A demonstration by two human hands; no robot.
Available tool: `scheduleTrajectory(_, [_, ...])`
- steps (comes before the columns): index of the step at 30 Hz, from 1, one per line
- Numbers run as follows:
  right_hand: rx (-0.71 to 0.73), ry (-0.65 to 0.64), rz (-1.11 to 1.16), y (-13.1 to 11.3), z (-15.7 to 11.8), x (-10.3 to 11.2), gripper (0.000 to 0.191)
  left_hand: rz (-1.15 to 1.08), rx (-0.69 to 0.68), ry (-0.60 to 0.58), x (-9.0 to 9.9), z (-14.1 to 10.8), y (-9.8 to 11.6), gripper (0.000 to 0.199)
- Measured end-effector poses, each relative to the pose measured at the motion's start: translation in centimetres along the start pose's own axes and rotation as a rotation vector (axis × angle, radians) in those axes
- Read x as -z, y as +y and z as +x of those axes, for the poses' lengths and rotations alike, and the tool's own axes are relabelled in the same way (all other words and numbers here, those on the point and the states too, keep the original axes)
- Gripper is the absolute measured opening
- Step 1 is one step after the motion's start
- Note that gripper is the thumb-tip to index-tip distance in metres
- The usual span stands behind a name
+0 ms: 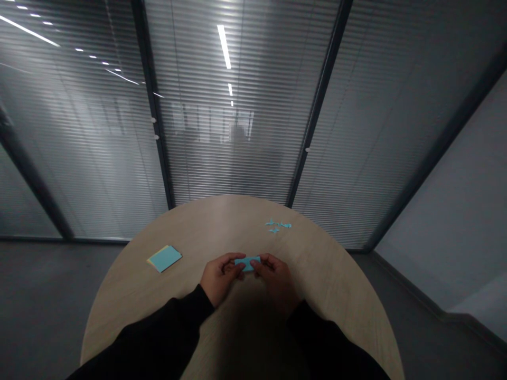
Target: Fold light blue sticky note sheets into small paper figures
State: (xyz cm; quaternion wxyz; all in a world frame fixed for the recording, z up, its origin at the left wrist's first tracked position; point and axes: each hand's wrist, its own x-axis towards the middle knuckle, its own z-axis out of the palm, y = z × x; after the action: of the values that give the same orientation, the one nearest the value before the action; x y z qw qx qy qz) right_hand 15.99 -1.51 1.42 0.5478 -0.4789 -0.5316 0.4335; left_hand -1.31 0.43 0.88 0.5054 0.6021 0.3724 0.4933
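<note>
Between my two hands a small blue piece of paper [247, 262], narrow and apparently folded, is held just above the table. My left hand [221, 275] pinches its left end with thumb and fingers. At the right end, my right hand [276, 275] grips it the same way, thumb on top. Left of my hands lies a stack of paper sheets [165, 259], blue on top with a yellow edge showing beneath. Beyond my right hand are several small folded blue paper pieces [274, 230] with pointed tips.
Everything lies on a round wooden table [222, 221]. Behind it stand glass partitions with closed blinds [237, 174] and dark frames. A pale wall [455, 221] rises on the right, and grey floor [51, 295] surrounds the table.
</note>
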Motion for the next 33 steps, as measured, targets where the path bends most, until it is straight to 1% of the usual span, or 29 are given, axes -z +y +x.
scheduleTrajectory(6, [-0.025,0.022,0.016,0.07,0.02,0.01,0.035,0.061,-0.015,0.016,0.05,0.02,0.17,0.033])
scheduleTrajectory(10, [-0.013,0.022,-0.036,0.12,0.09,0.20,0.034,0.095,-0.031,0.025,0.14,0.05,0.05,0.032])
scheduleTrajectory(15, [0.001,0.041,-0.061,0.40,0.20,0.36,0.031,0.030,-0.012,0.019,0.15,0.18,-0.16,0.034])
scheduleTrajectory(23, [0.011,0.023,-0.080,0.27,0.31,0.55,0.032,0.022,0.017,0.003,0.07,0.09,-0.07,0.034])
scheduleTrajectory(29, [-0.007,0.034,-0.069,0.69,0.39,0.57,0.033,-0.017,0.042,0.024,0.10,0.19,-0.33,0.038])
scheduleTrajectory(33, [-0.001,0.044,-0.102,0.64,0.33,0.60,0.034,-0.021,0.035,0.018,0.15,0.23,-0.53,0.039])
